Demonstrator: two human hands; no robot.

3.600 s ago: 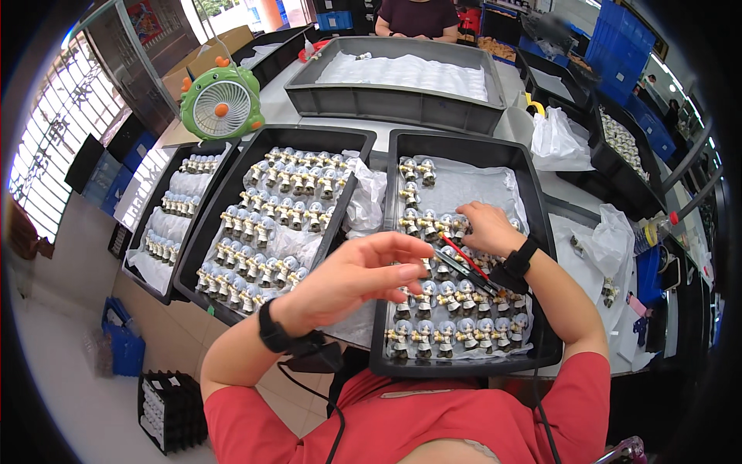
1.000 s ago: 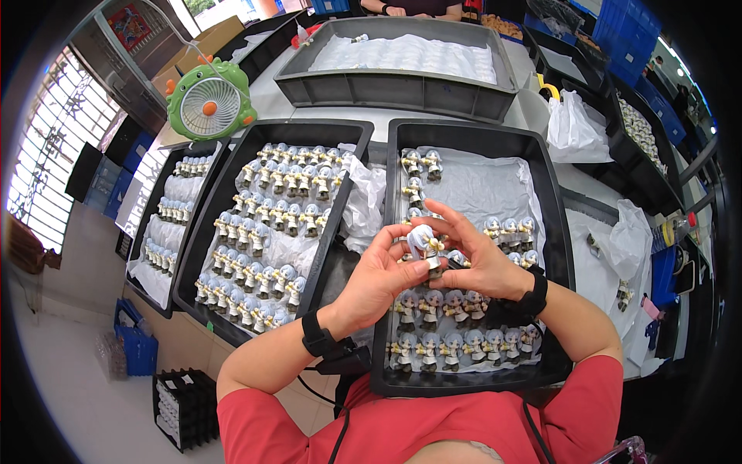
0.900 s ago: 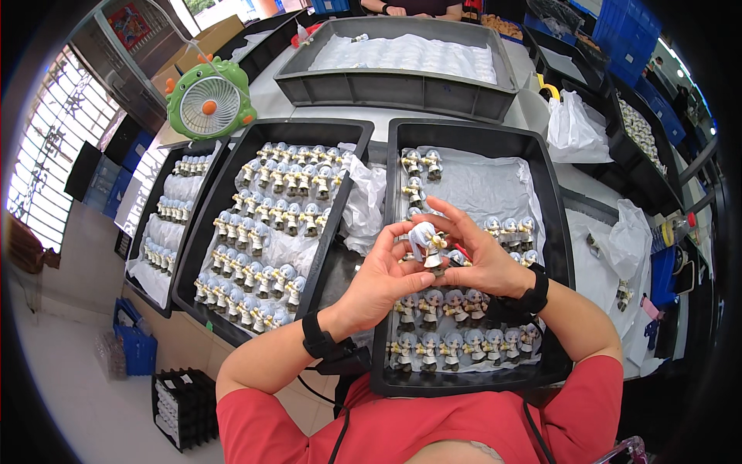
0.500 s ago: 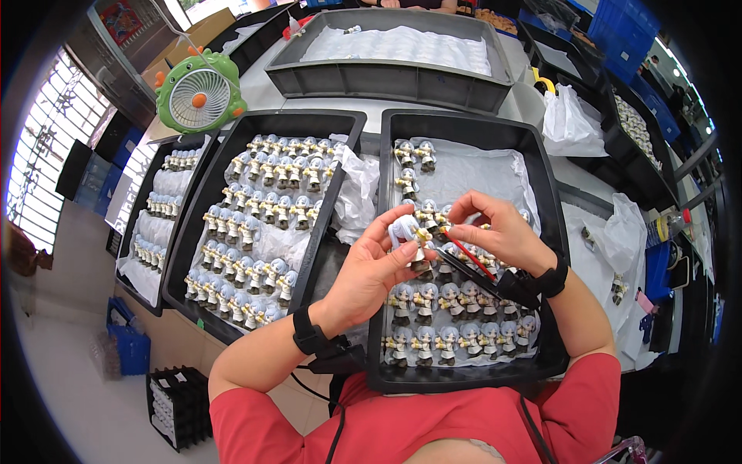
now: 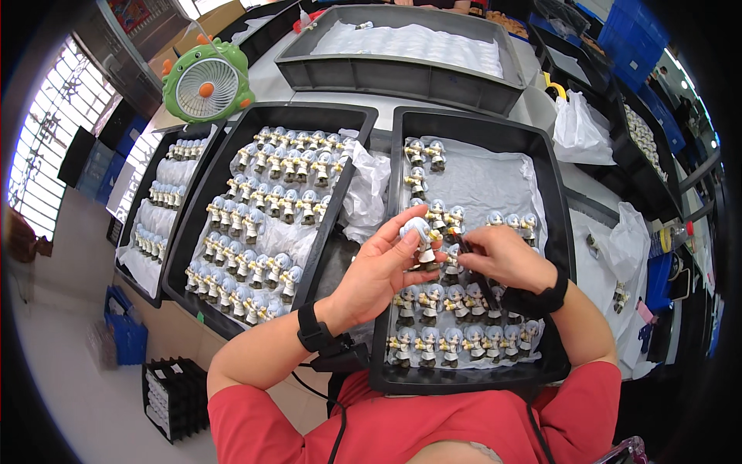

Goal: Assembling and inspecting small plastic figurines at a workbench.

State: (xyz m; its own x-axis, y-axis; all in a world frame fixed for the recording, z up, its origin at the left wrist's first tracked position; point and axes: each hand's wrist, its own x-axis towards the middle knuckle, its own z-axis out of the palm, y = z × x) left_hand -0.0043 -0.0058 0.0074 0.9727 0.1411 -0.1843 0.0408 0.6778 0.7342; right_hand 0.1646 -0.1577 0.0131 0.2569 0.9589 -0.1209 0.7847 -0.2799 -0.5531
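Note:
My left hand is closed round a small figurine with pale blue hair and a white outfit, held above the right-hand tray. Just right of it, my right hand pinches a slim dark stick-like tool. Its upper end is close to the figurine; whether they touch is unclear, and my fingers partly cover the tool. Below both hands, the black tray bears rows of matching figurines on white lining.
To the left, another black tray and a narrower one bear more figurines. A large grey bin stands behind. A green fan is at the far left. Plastic bags and a bottle lie to the right.
My right hand has turned and lowered, and the red length of tool seen between the hands is now hidden. The left hand still holds the figurine, now turned slightly. The view has shifted a little.

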